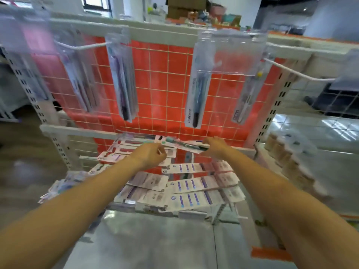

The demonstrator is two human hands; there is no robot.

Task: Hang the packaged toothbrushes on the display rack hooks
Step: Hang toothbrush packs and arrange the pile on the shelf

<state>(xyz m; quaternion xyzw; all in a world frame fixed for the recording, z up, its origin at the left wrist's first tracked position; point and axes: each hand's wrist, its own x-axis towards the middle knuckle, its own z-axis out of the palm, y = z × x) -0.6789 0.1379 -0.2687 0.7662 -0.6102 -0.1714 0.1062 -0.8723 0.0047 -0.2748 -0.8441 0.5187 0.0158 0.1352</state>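
A pile of packaged toothbrushes (186, 185) lies flat on the low shelf (124, 207) in front of me. My right hand (215, 147) is shut on one packaged toothbrush (184, 145) with a teal brush, held level just above the pile. Beside that package's left end, my left hand (153, 154) hovers with fingers curled; whether it touches the package is unclear. Above, several packaged toothbrushes (122, 82) hang from white hooks (91, 46) on the orange grid rack (159, 78). Another hook (295, 71) sticks out at the upper right.
White slotted uprights (37, 101) flank the rack on both sides. Brown-capped bottles (287, 158) stand on the shelf to the right. A loose heap of packages (62, 185) sits at the shelf's left end. Grey tiled floor (155, 245) lies below my arms.
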